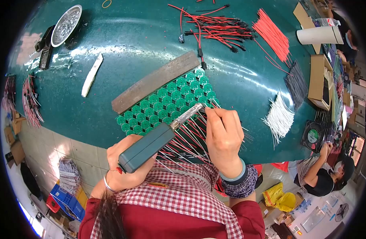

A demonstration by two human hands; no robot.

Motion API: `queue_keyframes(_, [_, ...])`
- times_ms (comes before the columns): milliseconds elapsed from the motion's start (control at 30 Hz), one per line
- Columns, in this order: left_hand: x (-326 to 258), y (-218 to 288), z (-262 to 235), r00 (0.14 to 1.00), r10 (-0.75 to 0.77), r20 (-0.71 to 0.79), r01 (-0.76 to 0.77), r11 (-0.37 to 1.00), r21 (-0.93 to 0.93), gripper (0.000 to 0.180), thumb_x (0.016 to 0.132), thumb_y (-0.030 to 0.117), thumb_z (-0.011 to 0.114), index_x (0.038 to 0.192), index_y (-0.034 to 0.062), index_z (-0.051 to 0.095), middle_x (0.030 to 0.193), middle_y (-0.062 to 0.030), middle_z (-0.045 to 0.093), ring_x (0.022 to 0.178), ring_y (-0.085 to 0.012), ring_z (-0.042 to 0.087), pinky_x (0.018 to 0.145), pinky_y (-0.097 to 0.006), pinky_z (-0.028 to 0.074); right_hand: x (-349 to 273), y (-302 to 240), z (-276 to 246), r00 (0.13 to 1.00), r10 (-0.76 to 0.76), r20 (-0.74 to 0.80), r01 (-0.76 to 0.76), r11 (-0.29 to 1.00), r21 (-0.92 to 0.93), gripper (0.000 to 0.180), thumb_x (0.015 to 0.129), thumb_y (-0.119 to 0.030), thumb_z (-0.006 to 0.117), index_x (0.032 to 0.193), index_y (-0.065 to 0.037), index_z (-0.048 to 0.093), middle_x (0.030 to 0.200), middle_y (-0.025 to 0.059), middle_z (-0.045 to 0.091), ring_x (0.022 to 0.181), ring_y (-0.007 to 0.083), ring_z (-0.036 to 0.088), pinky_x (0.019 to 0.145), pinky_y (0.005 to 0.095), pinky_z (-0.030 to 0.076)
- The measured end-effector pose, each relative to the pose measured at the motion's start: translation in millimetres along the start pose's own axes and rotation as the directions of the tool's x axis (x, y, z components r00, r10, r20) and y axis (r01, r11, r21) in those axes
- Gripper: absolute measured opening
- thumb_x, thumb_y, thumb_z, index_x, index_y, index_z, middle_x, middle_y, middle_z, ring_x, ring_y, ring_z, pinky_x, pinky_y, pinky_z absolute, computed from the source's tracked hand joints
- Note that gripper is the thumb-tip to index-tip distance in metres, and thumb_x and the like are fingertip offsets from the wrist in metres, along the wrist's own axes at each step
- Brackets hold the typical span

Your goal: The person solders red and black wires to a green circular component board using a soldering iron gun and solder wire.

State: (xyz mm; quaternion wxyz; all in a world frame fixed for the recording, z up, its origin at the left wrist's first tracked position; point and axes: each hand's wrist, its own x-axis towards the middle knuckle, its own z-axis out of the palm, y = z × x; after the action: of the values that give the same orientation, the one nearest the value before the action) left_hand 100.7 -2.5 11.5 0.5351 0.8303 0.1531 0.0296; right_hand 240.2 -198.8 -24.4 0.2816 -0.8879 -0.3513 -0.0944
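Observation:
My left hand (121,148) is closed round the dark green handle of a soldering gun (148,146). Its silvery metal barrel points up and right across a panel of round green circuit boards (162,101). At the panel's right side, close to the barrel's tip, my right hand (224,129) pinches with thumb and fingertips. A wire end seems to be between them, but the fingers mostly hide it. Red, white and dark wires (189,139) run from the panel's near edge toward my apron. A flat brown metal bar (157,81) lies along the panel's far edge.
Red wires with black connectors (221,30) lie at the back. Bundles of red (272,36), black (296,85) and white wires (279,115) are to the right. A metal dish (66,26) stands far left, and a white strip (92,75) lies nearer. Another person (324,175) works at right.

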Motion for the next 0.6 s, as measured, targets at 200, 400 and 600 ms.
queue_keyframes(200, [-0.6, 0.2, -0.9, 0.999, -0.036, 0.013, 0.037, 0.999, -0.02, 0.026, 0.07, -0.001, 0.078, 0.093, -0.0003, 0.065, 0.08, -0.0087, 0.067, 0.066, -0.0187, 0.067, 0.061, -0.028, 0.052, -0.3, -0.9, -0.1, 1.0, 0.008, 0.014, -0.008, 1.0, -0.011, 0.027, 0.071, 0.012, 0.072, 0.096, 0.002, 0.068, 0.086, 0.0111, 0.061, 0.074, 0.0261, 0.06, 0.062, 0.0352, 0.049])
queue_keyframes(400, [-0.6, 3.5, -1.2, 0.999, 0.023, -0.026, -0.022, 1.0, 0.02, 0.025, 0.07, -0.002, 0.078, 0.091, -0.0009, 0.066, 0.081, -0.009, 0.067, 0.065, -0.0181, 0.066, 0.058, -0.028, 0.051, -0.6, -1.3, 0.3, 1.0, 0.013, 0.016, -0.013, 1.0, -0.009, 0.027, 0.071, 0.012, 0.072, 0.096, 0.002, 0.068, 0.086, 0.0112, 0.061, 0.074, 0.0264, 0.06, 0.063, 0.0354, 0.05])
queue_keyframes(600, [-2.2, 3.2, -1.8, 0.996, 0.075, -0.049, -0.072, 0.996, 0.06, 0.026, 0.07, -0.003, 0.078, 0.093, -0.0023, 0.066, 0.083, -0.0086, 0.068, 0.065, -0.0168, 0.067, 0.058, -0.027, 0.052, -0.6, -1.5, -0.2, 1.0, 0.011, 0.013, -0.011, 1.0, -0.016, 0.027, 0.071, 0.013, 0.072, 0.096, 0.002, 0.068, 0.086, 0.0117, 0.061, 0.075, 0.0267, 0.06, 0.063, 0.0355, 0.05])
